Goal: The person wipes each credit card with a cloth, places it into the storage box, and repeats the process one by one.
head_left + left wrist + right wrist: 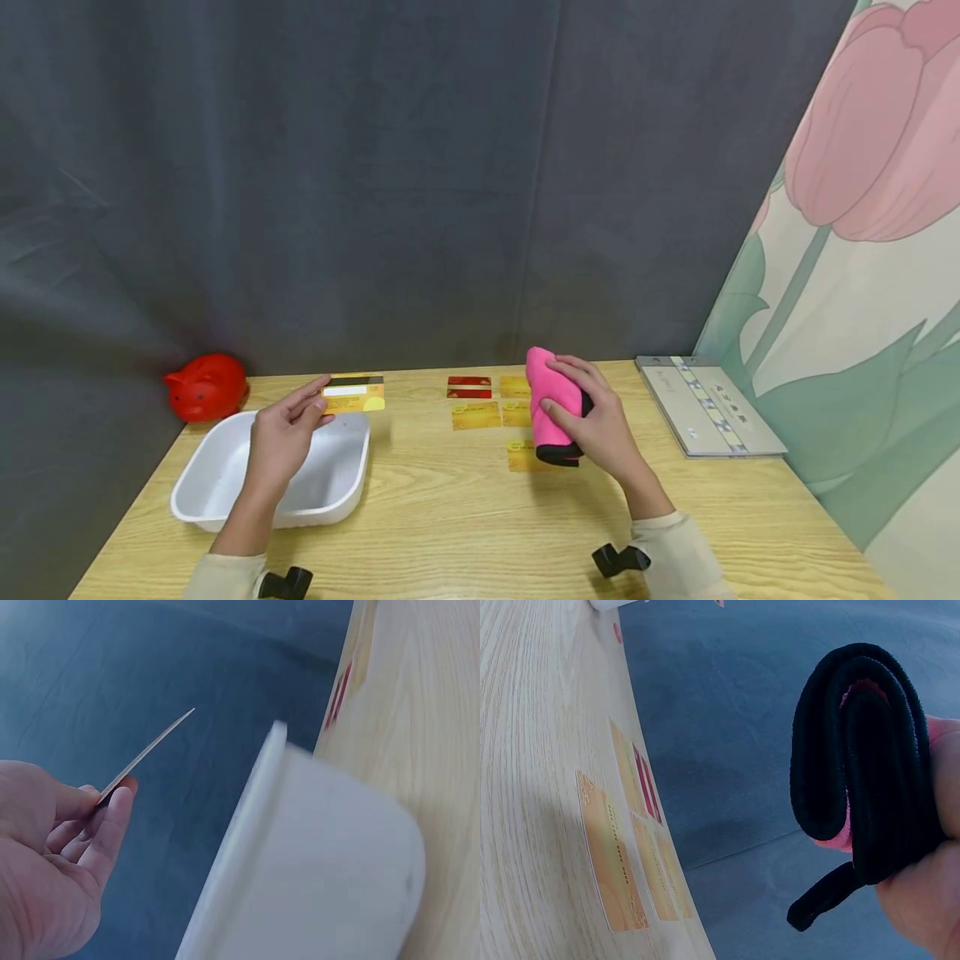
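Between thumb and fingers, my left hand (285, 433) pinches a yellow bank card (352, 393) with a dark stripe, above the white basin (364, 467). In the left wrist view the card (150, 750) appears nearly edge-on. My right hand (600, 412) grips a folded pink cloth (551, 396) with black edging, raised over the cards on the right. The right wrist view shows the cloth's folded black end (889, 780) and a small loop hanging from it. Below lie several yellow cards (476, 415) and a red card (469, 387), one yellow card partly hidden by the cloth.
A red piggy bank (206, 388) stands at the back left, behind the basin. At the right lies a grey binder-like book (712, 408) with a patterned strip. A dark curtain (375, 183) hangs along the back edge of the wooden table (435, 517).
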`<state>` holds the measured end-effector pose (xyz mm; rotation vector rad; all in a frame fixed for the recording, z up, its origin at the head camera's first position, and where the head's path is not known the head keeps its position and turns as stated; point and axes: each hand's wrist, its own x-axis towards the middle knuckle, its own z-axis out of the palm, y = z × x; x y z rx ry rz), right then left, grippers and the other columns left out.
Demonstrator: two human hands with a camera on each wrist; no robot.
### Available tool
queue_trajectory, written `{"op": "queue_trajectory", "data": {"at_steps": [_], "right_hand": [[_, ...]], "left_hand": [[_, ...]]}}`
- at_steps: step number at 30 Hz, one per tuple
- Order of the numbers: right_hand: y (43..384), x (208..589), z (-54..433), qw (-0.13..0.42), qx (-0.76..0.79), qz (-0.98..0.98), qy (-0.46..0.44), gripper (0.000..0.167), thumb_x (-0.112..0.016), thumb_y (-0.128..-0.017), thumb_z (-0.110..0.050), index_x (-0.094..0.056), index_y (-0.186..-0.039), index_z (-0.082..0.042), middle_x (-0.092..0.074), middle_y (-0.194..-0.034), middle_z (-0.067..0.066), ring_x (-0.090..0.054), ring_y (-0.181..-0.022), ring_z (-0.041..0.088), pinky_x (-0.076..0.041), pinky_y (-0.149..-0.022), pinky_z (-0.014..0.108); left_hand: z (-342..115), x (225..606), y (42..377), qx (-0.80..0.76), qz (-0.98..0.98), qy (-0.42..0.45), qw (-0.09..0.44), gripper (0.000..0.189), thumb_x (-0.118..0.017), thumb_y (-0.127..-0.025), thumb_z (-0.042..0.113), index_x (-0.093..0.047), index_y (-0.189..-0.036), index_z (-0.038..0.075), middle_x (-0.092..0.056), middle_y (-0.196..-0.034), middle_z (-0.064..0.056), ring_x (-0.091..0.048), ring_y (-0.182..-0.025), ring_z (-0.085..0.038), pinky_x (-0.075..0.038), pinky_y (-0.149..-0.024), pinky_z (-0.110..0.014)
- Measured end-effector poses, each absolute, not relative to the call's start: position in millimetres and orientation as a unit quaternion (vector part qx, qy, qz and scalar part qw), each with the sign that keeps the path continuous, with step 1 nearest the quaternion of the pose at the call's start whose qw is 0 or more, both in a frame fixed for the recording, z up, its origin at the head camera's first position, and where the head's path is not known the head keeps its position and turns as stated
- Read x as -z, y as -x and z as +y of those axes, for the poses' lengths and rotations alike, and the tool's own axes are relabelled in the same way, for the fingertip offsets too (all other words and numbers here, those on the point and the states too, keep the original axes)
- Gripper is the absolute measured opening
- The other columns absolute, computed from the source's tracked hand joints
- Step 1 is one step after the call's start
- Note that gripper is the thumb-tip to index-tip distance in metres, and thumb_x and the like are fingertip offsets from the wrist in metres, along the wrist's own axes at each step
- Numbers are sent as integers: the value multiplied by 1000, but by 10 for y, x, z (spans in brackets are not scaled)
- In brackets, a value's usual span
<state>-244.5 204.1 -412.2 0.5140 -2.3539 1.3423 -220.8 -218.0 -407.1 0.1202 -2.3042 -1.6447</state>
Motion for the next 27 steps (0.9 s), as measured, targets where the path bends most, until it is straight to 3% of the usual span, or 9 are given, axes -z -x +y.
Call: {"op": "queue_trajectory", "data": {"at_steps": [8,14,20,27], "right_hand": [[2439,4114,2014,190,-480,-836,-185,52,-81,-90,-16,-65,-139,-21,-53,-150,6,-55,-132,29,-52,-94,21],[2453,4135,1998,188,-481,-836,-188,52,-81,-90,-17,-65,-139,-21,-53,-150,6,-56,-130,28,-53,-93,21],[2454,4147,2001,185,-476,-840,-184,52,-81,-90,-17,-64,-140,-21,-53,-150,6,-55,-132,29,-53,-95,24],[2455,4156,2018,186,-465,-847,-178,52,-81,-90,-19,-64,-139,-22,-55,-149,5,-55,-132,29,-54,-95,28]], "left_hand": [[-2512,4193,2150,548,-817,-93,153,38,-58,-106,13,-62,-144,10,-68,-132,-25,-73,-80,6,-58,-78,-13],[-2650,4280,2138,543,-825,-107,113,40,-56,-107,15,-59,-146,8,-64,-138,-25,-73,-82,6,-58,-78,-12],[-2773,4335,2150,546,-833,-56,64,42,-55,-107,10,-54,-148,-1,-54,-148,-29,-71,-86,5,-60,-80,-16],[-2855,4366,2167,531,-846,0,45,39,-58,-103,3,-57,-142,-7,-60,-139,-30,-70,-88,3,-61,-79,-19]]}}
